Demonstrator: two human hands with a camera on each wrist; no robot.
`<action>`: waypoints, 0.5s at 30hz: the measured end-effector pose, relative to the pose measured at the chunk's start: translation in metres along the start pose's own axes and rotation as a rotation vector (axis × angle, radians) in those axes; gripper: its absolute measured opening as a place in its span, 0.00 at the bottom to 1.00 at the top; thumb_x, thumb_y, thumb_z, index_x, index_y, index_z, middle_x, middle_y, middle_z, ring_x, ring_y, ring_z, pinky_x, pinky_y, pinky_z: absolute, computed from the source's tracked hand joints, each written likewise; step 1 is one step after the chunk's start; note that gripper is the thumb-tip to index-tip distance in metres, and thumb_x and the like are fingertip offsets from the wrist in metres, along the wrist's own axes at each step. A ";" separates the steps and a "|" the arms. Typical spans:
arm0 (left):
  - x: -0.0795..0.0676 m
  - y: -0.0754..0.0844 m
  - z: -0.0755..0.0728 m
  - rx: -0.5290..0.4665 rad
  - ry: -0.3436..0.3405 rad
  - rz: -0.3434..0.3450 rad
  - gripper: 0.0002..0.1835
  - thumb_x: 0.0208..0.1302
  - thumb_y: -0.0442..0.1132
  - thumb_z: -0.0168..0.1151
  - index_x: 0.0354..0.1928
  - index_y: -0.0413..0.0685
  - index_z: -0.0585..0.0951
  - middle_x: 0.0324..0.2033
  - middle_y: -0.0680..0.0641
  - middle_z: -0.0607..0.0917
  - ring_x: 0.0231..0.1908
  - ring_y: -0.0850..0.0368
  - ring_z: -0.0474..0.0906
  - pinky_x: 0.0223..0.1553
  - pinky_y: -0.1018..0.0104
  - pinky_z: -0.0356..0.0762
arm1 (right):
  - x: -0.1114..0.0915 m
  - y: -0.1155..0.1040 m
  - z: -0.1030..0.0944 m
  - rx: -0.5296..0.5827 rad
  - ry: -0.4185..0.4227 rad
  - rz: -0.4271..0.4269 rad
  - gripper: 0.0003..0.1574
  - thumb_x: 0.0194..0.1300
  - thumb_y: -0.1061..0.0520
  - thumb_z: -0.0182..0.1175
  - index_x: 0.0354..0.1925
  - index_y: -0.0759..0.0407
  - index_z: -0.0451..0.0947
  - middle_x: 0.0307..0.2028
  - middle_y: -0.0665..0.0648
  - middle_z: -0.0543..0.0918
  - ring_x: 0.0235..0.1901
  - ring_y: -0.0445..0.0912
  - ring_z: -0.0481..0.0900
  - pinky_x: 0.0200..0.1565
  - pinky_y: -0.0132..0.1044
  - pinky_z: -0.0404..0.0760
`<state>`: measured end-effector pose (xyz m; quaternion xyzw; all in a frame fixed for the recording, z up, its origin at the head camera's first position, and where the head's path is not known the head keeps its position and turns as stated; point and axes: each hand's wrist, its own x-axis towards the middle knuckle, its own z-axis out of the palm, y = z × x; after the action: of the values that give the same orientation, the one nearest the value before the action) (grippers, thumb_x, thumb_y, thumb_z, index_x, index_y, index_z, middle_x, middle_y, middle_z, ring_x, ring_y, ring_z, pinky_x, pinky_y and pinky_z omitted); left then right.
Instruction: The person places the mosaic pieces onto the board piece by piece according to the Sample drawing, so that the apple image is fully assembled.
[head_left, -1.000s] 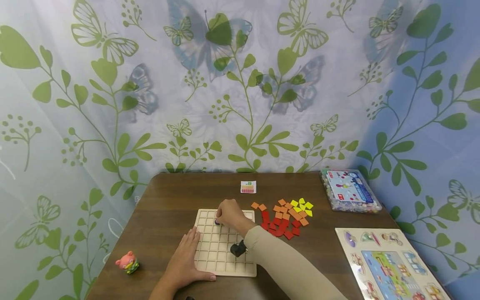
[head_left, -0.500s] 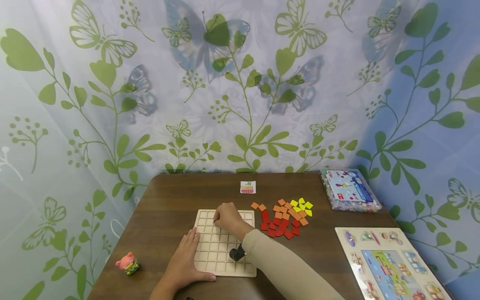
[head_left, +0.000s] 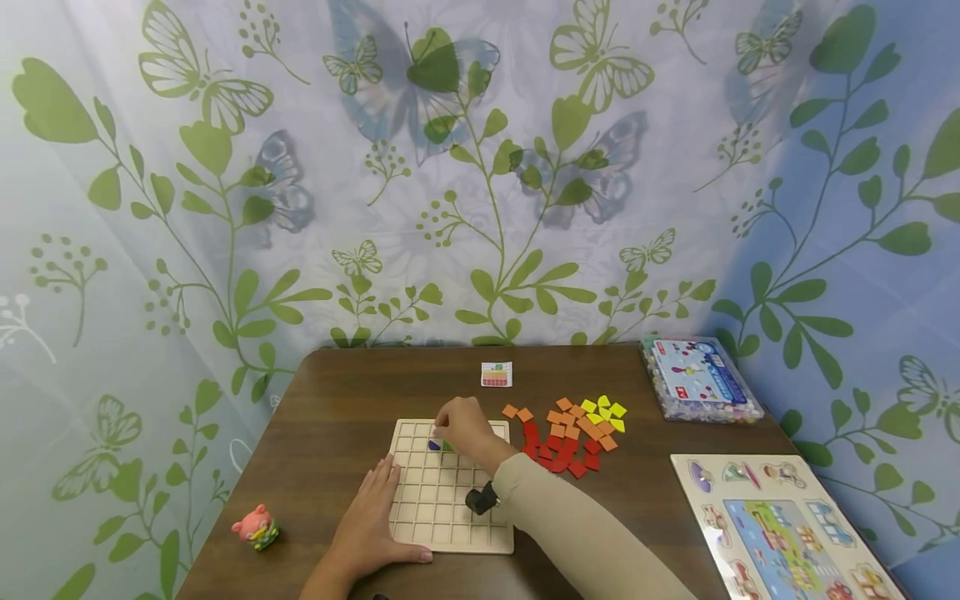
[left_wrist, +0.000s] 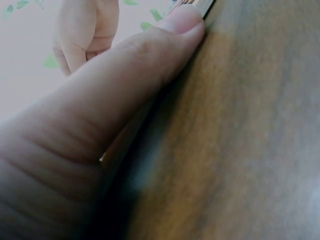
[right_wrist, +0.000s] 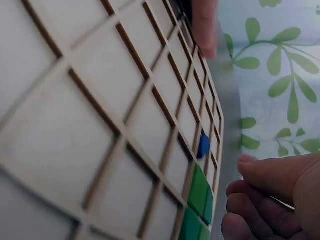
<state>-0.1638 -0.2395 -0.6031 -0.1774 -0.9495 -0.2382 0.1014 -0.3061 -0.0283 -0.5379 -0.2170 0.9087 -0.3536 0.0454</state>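
A pale wooden grid board (head_left: pixel 411 508) lies on the table, and my left hand (head_left: pixel 369 518) rests along its left edge with fingers straight. In the left wrist view the thumb (left_wrist: pixel 125 65) lies by the board's edge. Over the upper part of the board hovers my right hand (head_left: pixel 467 432), its fingers loosely bent. The right wrist view shows thumb and fingers apart from the board, with nothing visible between them. Beside that hand a dark blue rounded piece (right_wrist: pixel 203 146) sits in a grid cell. Next to it, green pieces (right_wrist: pixel 199 192) fill neighbouring cells, mostly covered by the hand in the head view.
Right of the board lie several red tiles (head_left: pixel 553 443), orange tiles (head_left: pixel 564 418) and yellow tiles (head_left: pixel 604 410). A small printed card (head_left: pixel 497 374) is behind. Farther right are a bead box (head_left: pixel 701 382) and a picture puzzle (head_left: pixel 787 525). A pink toy figure (head_left: pixel 257 527) stands at left.
Half a second ago my right hand covered the blue piece; it has since drawn back slightly to the right, leaving the blue piece and a bit of green in sight. The left hand has stayed put.
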 end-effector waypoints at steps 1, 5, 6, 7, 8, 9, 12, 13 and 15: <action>0.000 0.000 0.000 0.002 -0.002 -0.002 0.82 0.30 0.86 0.72 0.77 0.28 0.63 0.80 0.32 0.56 0.78 0.35 0.52 0.76 0.41 0.52 | 0.001 0.003 -0.003 0.003 0.013 0.002 0.04 0.71 0.59 0.71 0.39 0.56 0.92 0.35 0.46 0.86 0.34 0.41 0.81 0.33 0.34 0.83; 0.000 0.001 0.000 0.009 -0.008 -0.010 0.83 0.30 0.87 0.72 0.77 0.28 0.63 0.80 0.32 0.56 0.78 0.36 0.52 0.76 0.41 0.52 | 0.003 0.020 -0.019 0.016 0.049 0.029 0.05 0.73 0.58 0.69 0.40 0.57 0.91 0.34 0.47 0.85 0.33 0.42 0.80 0.34 0.36 0.83; 0.000 0.001 0.000 0.008 -0.007 -0.009 0.83 0.29 0.87 0.72 0.77 0.28 0.63 0.80 0.32 0.56 0.78 0.36 0.52 0.76 0.41 0.52 | 0.003 0.025 -0.024 0.010 0.053 0.041 0.04 0.73 0.58 0.69 0.40 0.57 0.90 0.35 0.48 0.85 0.33 0.42 0.80 0.35 0.37 0.84; 0.000 0.001 0.001 0.010 -0.005 -0.008 0.83 0.29 0.87 0.72 0.77 0.28 0.63 0.79 0.32 0.56 0.78 0.36 0.52 0.76 0.41 0.52 | 0.004 0.030 -0.029 0.000 0.055 0.051 0.04 0.73 0.58 0.69 0.41 0.57 0.90 0.36 0.48 0.85 0.35 0.43 0.81 0.37 0.38 0.85; 0.000 0.001 0.001 0.011 -0.003 -0.007 0.83 0.29 0.87 0.72 0.77 0.28 0.64 0.79 0.32 0.56 0.78 0.36 0.52 0.76 0.42 0.52 | 0.005 0.036 -0.033 -0.015 0.058 0.059 0.04 0.73 0.58 0.69 0.42 0.58 0.89 0.37 0.49 0.85 0.36 0.45 0.82 0.38 0.40 0.85; 0.000 0.001 0.001 0.013 0.001 -0.006 0.83 0.28 0.87 0.72 0.77 0.28 0.64 0.79 0.32 0.56 0.78 0.36 0.52 0.76 0.42 0.52 | 0.006 0.043 -0.038 -0.040 0.063 0.058 0.04 0.72 0.59 0.70 0.43 0.58 0.89 0.39 0.51 0.86 0.39 0.47 0.83 0.40 0.41 0.86; 0.000 0.001 0.002 0.019 0.008 0.000 0.83 0.28 0.88 0.72 0.77 0.28 0.64 0.79 0.33 0.57 0.78 0.36 0.53 0.76 0.43 0.53 | 0.009 0.065 -0.049 -0.121 0.079 0.060 0.07 0.71 0.59 0.71 0.46 0.59 0.88 0.44 0.55 0.87 0.46 0.52 0.85 0.45 0.45 0.87; 0.000 0.001 0.002 0.021 0.007 0.000 0.83 0.28 0.88 0.71 0.77 0.28 0.64 0.79 0.33 0.57 0.78 0.36 0.53 0.76 0.43 0.53 | 0.009 0.072 -0.053 -0.139 0.085 0.062 0.08 0.71 0.60 0.71 0.47 0.59 0.88 0.45 0.56 0.87 0.48 0.54 0.85 0.47 0.46 0.87; -0.001 0.000 0.002 0.022 0.006 0.002 0.83 0.29 0.87 0.72 0.77 0.28 0.64 0.79 0.32 0.57 0.78 0.36 0.53 0.76 0.42 0.53 | 0.009 0.085 -0.059 -0.155 0.091 0.071 0.09 0.70 0.61 0.72 0.47 0.60 0.87 0.46 0.57 0.87 0.50 0.55 0.84 0.48 0.47 0.86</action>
<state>-0.1634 -0.2384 -0.6052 -0.1764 -0.9516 -0.2282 0.1062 -0.3588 0.0609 -0.5497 -0.1713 0.9416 -0.2899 -0.0001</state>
